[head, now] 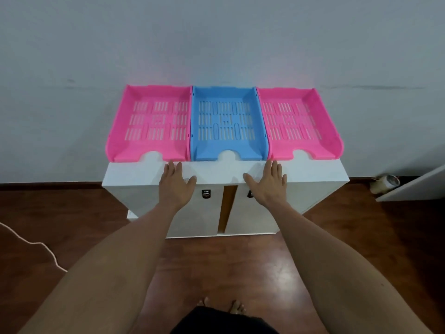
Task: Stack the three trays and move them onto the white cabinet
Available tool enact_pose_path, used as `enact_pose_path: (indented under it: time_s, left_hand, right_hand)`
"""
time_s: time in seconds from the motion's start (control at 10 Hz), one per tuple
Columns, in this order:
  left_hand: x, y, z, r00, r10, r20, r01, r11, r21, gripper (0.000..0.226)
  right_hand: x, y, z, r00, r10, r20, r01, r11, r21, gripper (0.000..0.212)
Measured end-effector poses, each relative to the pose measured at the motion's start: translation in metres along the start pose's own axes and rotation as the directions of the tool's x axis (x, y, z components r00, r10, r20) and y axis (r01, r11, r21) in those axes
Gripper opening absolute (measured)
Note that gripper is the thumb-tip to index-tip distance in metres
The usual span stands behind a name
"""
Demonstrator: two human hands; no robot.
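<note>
Three slotted plastic trays stand side by side on the white cabinet (144,172), against the wall. The left pink tray (150,121) touches the blue tray (227,121) in the middle, and the right pink tray (301,121) touches the blue one on its other side. My left hand (177,184) hovers flat over the cabinet's front edge, fingertips just short of the seam between the left pink and blue trays. My right hand (267,183) is held the same way near the seam between the blue and right pink trays. Both hands are empty with fingers apart.
The cabinet has two doors with locks (206,194) and a gap between them. A grey wall rises behind the trays. A white cord (36,244) lies on the brown wood floor at left. A roll-like object (385,183) and a white board edge (414,186) are at right.
</note>
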State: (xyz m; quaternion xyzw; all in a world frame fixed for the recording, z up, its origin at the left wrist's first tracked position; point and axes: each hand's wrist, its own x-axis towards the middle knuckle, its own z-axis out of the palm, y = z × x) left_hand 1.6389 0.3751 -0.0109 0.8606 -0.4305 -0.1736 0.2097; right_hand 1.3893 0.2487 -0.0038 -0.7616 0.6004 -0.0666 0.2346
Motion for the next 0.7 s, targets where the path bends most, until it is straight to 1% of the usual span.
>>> enact_pose_path:
  time_s: [0.1, 0.2, 0.3, 0.5, 0.6, 0.7]
  left_hand:
    - [0.0, -0.005, 0.009, 1.0, -0.015, 0.003, 0.015, 1.0, 0.022, 0.072]
    - [-0.002, -0.007, 0.019, 0.999, -0.003, -0.033, 0.004, 0.999, 0.04, 0.07]
    - [-0.004, -0.009, 0.028, 0.997, 0.013, -0.073, -0.01, 0.999, 0.041, 0.07]
    - [-0.003, -0.017, 0.036, 0.997, 0.02, -0.078, -0.014, 0.997, 0.07, 0.071]
    - [-0.005, -0.016, 0.035, 0.995, 0.026, -0.091, -0.02, 0.998, 0.066, 0.071]
    - [-0.005, -0.015, 0.037, 0.993, 0.028, -0.11, -0.022, 0.998, 0.057, 0.071]
  right_hand:
    - [0.003, 0.004, 0.006, 1.0, 0.002, 0.015, -0.002, 1.0, -0.03, 0.101]
    - [0.003, 0.008, 0.012, 1.0, 0.006, 0.027, -0.005, 0.998, -0.067, 0.098]
    - [0.002, 0.013, 0.019, 0.999, -0.021, 0.025, 0.023, 0.994, -0.109, 0.096]
    - [0.002, 0.018, 0.025, 0.999, -0.029, 0.012, 0.031, 0.989, -0.144, 0.096]
    - [0.0, 0.018, 0.025, 0.999, -0.033, 0.019, 0.035, 0.99, -0.138, 0.096]
    - [0.0, 0.014, 0.021, 1.0, -0.029, -0.002, 0.028, 0.998, -0.06, 0.092]
